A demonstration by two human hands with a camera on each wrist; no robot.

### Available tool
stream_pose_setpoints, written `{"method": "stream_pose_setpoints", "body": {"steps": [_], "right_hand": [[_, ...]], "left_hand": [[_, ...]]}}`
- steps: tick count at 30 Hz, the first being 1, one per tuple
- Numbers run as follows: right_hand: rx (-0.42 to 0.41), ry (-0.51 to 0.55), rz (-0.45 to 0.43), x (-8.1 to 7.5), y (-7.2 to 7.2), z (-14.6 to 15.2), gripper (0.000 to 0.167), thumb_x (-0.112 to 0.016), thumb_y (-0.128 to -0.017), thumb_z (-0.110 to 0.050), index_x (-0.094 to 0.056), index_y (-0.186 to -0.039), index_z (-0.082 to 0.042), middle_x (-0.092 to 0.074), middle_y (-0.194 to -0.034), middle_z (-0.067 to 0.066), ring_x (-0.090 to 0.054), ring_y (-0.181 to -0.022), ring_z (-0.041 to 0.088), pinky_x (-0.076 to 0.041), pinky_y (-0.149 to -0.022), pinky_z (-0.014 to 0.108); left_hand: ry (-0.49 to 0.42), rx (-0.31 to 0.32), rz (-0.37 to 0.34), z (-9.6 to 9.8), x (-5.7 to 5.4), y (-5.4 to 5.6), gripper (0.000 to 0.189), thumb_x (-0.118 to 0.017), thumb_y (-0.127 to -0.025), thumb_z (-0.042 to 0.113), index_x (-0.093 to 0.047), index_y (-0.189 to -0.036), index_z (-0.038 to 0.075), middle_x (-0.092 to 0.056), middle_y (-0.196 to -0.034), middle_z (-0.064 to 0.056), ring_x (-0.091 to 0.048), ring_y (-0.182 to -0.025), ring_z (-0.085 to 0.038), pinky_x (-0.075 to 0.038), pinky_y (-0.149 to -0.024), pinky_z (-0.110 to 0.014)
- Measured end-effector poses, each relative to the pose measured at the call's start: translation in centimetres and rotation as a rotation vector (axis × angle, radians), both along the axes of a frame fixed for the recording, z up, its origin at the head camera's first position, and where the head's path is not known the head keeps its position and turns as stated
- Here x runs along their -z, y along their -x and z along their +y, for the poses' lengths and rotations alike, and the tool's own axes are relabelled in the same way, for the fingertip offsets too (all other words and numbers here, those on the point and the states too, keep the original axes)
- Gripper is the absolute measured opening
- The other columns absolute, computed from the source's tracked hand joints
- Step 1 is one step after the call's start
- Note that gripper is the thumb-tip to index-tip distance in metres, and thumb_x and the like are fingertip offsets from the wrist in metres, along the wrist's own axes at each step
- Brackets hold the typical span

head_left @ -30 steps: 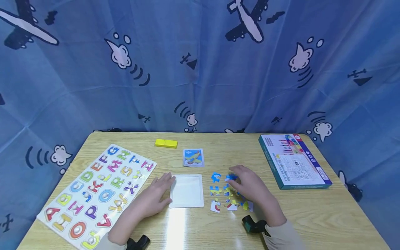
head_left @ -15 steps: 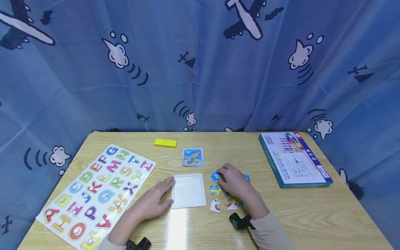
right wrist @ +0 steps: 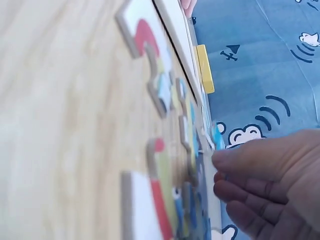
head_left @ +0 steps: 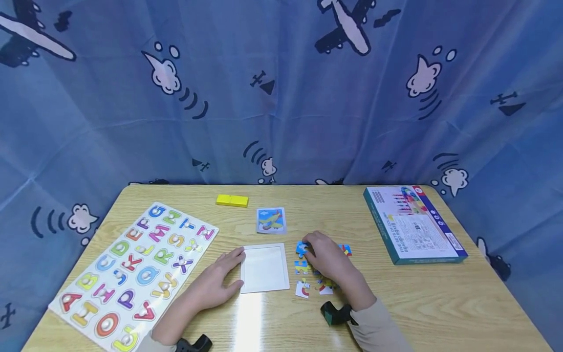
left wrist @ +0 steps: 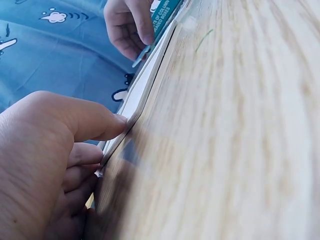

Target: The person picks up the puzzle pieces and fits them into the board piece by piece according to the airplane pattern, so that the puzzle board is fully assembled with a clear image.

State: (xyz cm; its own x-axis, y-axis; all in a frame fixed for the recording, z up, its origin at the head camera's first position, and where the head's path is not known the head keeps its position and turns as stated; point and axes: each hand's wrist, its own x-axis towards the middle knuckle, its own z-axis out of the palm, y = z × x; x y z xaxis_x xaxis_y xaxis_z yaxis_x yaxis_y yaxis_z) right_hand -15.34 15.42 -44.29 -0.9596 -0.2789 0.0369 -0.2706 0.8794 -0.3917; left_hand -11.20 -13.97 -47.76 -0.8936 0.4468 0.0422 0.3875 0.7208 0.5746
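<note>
My left hand (head_left: 216, 282) rests at the left side of a white square puzzle tray (head_left: 265, 268), thumb and fingertips touching its edge. Its thumb shows against the tray's edge in the left wrist view. My right hand (head_left: 327, 256) pinches a blue puzzle piece (right wrist: 218, 136) between thumb and fingers; the left wrist view shows that piece tilted up. Around this hand lie several other pieces: a blue-and-yellow one (head_left: 301, 267), a white one with a red curve (head_left: 302, 289) and a blue one with red (head_left: 345, 250). The hand hides part of the group.
Behind the tray lies a picture card of a yellow airplane (head_left: 270, 221), with a yellow block (head_left: 232, 200) farther back. An alphabet board (head_left: 136, 274) fills the left, partly under my left forearm. A flat box (head_left: 415, 226) lies at the back right. A blue curtain (head_left: 281, 98) hangs behind.
My right hand has moved left across the puzzle pieces to the blue piece at the back left and now pinches it. The left hand has stayed at the tray.
</note>
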Motion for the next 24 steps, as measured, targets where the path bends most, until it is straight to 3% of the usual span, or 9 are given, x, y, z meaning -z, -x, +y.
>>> {"method": "stream_pose_setpoints", "body": {"steps": [9,16,24], "right_hand": [[-0.15,0.077,0.079,-0.6,-0.7,-1.0,0.025,-0.068,-0.087,-0.012,-0.067,-0.111,-0.008,-0.063,-0.106,0.003,-0.063,-0.096,0.016,-0.057,-0.082,0.032],[-0.212,0.066,0.076,-1.0,-0.8,-2.7,0.027,-0.066,-0.088,-0.012,-0.067,-0.114,-0.007,-0.062,-0.108,0.003,-0.06,-0.089,0.011,-0.056,-0.073,0.026],[-0.314,0.037,0.089,-0.7,-0.2,-5.7,0.027,-0.061,-0.091,-0.013,-0.067,-0.117,-0.007,-0.064,-0.113,0.005,-0.063,-0.101,0.016,-0.057,-0.085,0.031]], "left_hand": [[-0.002,-0.004,0.006,-0.1,0.1,0.0,0.061,-0.065,-0.086,0.028,-0.047,-0.139,0.007,-0.035,-0.152,-0.004,-0.033,-0.139,-0.035,-0.028,-0.116,-0.049],[-0.015,0.001,0.0,-0.2,0.3,0.1,0.059,-0.064,-0.086,0.028,-0.048,-0.139,0.007,-0.034,-0.153,-0.002,-0.032,-0.139,-0.033,-0.026,-0.117,-0.048],[-0.032,0.009,0.003,-0.2,0.3,0.2,0.058,-0.064,-0.087,0.029,-0.049,-0.138,0.008,-0.035,-0.153,-0.002,-0.032,-0.139,-0.032,-0.026,-0.117,-0.048]]}}
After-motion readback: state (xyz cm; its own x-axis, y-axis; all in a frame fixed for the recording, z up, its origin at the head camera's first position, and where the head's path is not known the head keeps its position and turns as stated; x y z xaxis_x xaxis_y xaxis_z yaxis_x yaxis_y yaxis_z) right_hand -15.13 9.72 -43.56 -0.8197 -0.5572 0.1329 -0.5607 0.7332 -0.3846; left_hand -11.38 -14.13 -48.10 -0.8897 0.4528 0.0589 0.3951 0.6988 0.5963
